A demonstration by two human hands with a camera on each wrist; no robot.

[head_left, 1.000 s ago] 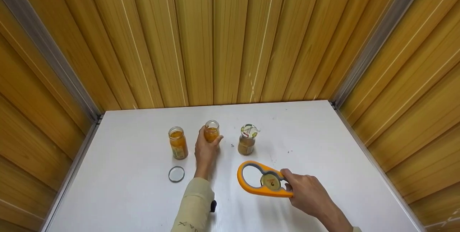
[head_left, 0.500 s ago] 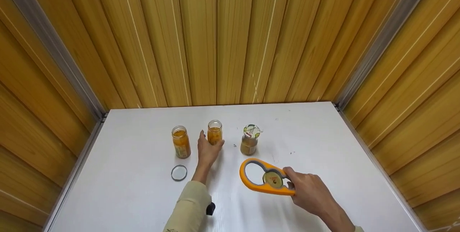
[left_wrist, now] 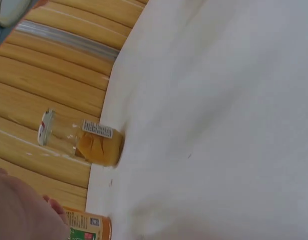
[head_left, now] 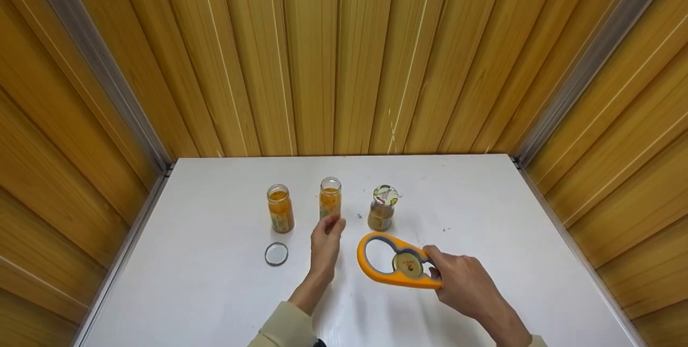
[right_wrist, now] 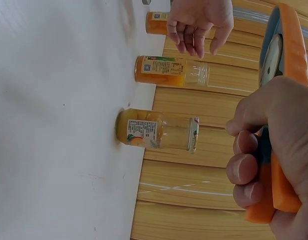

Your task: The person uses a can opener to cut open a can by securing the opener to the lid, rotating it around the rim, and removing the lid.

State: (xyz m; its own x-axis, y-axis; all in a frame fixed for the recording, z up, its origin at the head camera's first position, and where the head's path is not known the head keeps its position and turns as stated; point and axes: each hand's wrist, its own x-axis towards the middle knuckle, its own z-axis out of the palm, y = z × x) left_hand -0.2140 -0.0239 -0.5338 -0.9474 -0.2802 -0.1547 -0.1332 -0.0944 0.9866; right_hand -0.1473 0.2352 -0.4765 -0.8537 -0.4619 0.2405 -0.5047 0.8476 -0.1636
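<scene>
My right hand (head_left: 465, 285) grips the handles of an orange and grey jar opener (head_left: 398, 280), held over the white table. A gold jar lid (head_left: 407, 264) sits in the opener's smaller opening. My left hand (head_left: 325, 250) is just in front of the middle jar (head_left: 330, 196), its fingers loosely bent with nothing between them. That glass jar stands upright without a lid, orange food inside. In the right wrist view my left hand (right_wrist: 201, 22) hangs beside the jar (right_wrist: 166, 71), apart from it.
To the left stands another lidless jar (head_left: 280, 212) of orange food. A loose lid (head_left: 277, 254) lies in front of it, underside up. On the right, a jar (head_left: 381, 215) with a patterned lid (head_left: 386, 195) holds yellowish-brown food. Wood-patterned walls (head_left: 312, 67) enclose the table (head_left: 215, 282).
My left hand has let go of the middle jar and drawn back toward me. The right hand still holds the opener with the lid in it. The head view has shifted slightly.
</scene>
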